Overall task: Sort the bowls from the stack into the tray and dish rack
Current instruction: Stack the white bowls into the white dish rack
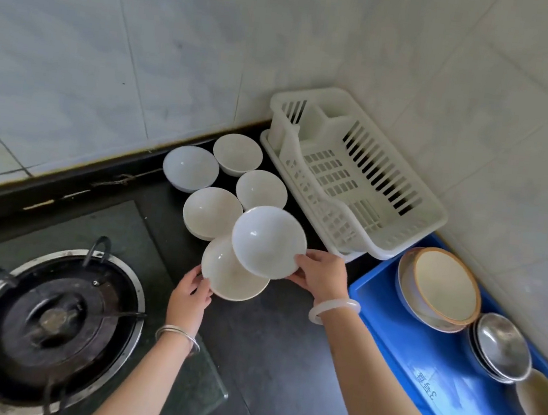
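Several white bowls stand on the dark counter left of the dish rack, among them a cream bowl [211,212] and a bluish bowl [190,166]. My right hand [321,272] grips the rim of a white bowl [266,241], lifted and tilted above the others. My left hand [189,297] holds the edge of a cream bowl [229,276] partly under the lifted one. The white plastic dish rack [412,221] is empty. The blue tray [398,333] holds a large brown-rimmed bowl [444,288], a steel bowl [500,345] and a small bowl [540,402].
A gas burner [48,317] with a metal ring sits at the lower left on a glass hob. Tiled walls meet in the corner behind the rack. Dark counter lies between the hob and the blue tray.
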Tool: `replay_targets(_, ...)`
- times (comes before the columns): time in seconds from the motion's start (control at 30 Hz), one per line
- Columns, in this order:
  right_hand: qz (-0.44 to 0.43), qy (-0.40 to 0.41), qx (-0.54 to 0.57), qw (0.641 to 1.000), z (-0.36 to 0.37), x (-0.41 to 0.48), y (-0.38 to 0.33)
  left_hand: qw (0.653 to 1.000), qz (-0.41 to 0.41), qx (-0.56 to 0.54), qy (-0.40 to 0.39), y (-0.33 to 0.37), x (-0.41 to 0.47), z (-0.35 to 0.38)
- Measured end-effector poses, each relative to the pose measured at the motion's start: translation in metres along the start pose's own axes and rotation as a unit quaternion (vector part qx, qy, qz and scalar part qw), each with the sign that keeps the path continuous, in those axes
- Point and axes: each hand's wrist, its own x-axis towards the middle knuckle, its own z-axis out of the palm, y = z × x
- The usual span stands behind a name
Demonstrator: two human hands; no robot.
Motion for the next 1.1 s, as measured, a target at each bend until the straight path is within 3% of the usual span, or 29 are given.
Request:
replay_targets(0.27, 0.013, 0.001, -0.186, 0.983, 0.028, -0.002, 0.008, 0.999, -0.023, -0.039, 0.027, 0.009, 0.0, -0.001)
replay_targets(0.73, 0.013, -0.018, -0.275, 0.961, 0.029, 0.01, 0.016, 0.999, -0.02, -0.02, 0.034, 0.008, 0.001, 0.001)
replay_targets(0.83, 0.068, -0.043, -0.216, 0.973, 0.028, 0.014, 0.021, 0.998, -0.037, -0.037, 0.033, 0.01, 0.001, 0.0)
replay_targets(0.97, 0.144, -0.124, -0.057, 0.98, 0.024, 0.016, 0.029, 0.996, -0.069, -0.053, 0.007, 0.014, -0.002, -0.001)
replay_targets(1.1, 0.149, -0.159, 0.033, 0.975, 0.022, 0.017, 0.034, 0.995, -0.075, -0.068, -0.005, 0.015, -0.008, 0.0)
